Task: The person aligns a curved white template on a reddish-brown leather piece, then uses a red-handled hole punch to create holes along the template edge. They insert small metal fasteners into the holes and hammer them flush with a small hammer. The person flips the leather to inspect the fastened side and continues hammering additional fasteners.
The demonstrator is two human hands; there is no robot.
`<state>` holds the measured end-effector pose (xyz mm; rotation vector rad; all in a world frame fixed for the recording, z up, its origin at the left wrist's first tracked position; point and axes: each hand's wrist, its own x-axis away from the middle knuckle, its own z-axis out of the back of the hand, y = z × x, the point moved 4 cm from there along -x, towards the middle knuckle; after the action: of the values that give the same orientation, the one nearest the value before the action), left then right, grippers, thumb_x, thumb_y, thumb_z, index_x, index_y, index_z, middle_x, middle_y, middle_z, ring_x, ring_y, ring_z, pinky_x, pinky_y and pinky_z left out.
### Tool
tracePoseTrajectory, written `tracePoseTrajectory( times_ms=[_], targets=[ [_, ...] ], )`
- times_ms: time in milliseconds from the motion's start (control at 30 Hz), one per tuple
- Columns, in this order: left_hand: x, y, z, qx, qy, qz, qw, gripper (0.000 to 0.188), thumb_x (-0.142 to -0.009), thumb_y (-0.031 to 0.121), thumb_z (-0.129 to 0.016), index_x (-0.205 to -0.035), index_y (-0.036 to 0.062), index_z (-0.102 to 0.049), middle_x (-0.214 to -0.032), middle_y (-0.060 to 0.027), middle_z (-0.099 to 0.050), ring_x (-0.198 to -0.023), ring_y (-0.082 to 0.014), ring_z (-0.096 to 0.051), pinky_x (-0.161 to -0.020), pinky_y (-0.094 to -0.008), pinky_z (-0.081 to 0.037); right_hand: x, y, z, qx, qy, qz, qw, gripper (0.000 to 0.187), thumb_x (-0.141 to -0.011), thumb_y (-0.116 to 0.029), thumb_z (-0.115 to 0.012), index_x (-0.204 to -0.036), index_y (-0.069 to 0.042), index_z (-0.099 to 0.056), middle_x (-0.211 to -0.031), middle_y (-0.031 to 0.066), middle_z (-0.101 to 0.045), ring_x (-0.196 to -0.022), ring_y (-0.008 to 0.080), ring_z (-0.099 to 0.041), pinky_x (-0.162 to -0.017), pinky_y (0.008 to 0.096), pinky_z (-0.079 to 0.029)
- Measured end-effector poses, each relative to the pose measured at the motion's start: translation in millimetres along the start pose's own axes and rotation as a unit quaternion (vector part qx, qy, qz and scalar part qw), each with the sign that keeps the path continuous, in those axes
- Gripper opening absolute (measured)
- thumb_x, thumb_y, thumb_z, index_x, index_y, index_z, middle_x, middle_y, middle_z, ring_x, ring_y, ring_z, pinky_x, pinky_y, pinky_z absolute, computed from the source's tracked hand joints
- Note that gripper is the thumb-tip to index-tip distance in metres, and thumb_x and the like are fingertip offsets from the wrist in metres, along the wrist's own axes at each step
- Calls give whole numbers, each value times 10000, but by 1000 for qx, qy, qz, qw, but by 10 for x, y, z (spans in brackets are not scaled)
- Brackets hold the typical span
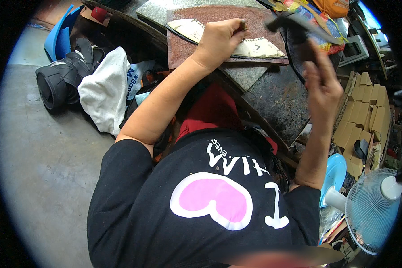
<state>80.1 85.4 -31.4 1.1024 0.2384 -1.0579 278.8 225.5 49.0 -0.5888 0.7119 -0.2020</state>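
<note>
My left hand is closed in a pinch over a cream curved pattern piece with marks along its edge. A small dark tip shows between thumb and fingers; the rest of what they hold is hidden. Beneath the pattern piece lies a dark sheet, its edge showing along the curve. Both rest on a worn reddish-brown board. To the right, my right hand grips a hammer, raised and smeared by motion. Its dark head points toward my left hand.
The board lies on a grey stone slab on a dark bench. Cardboard boxes and a fan stand at right. Left of the bench are a white cloth, a black padded thing and a blue plastic piece.
</note>
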Motion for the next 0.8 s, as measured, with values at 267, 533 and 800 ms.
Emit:
tracePoseTrajectory(
  times_ms=[267,533,800],
  targets=[
    [-24,172,-61,-61,18,-101,993,157,-874,138,-722,-956,13,-672,-845,-199,-679,-784,-350,-692,-670,-378,-545,95,194,-199,-74,-65,-75,992,414,-1010,-214,-605,-1421,-180,-568,-956,48,-692,-725,54,-583,-604,206,-479],
    [17,-147,-55,143,6,154,978,155,-937,131,-688,-994,-13,-696,-836,-85,-732,-720,-127,-709,-650,-256,-579,289,310,-351,165,-95,-52,980,434,-956,-355,-638,-1385,-333,-574,-1093,107,-721,-883,309,-720,-727,390,-565],
    [19,-266,-46,376,127,220,891,150,-933,107,-685,-949,-41,-707,-799,-95,-723,-705,-114,-716,-605,-233,-580,291,316,-362,155,-82,-55,983,439,-963,-358,-626,-1396,-335,-561,-1061,115,-727,-872,319,-719,-707,402,-562]
  ],
)
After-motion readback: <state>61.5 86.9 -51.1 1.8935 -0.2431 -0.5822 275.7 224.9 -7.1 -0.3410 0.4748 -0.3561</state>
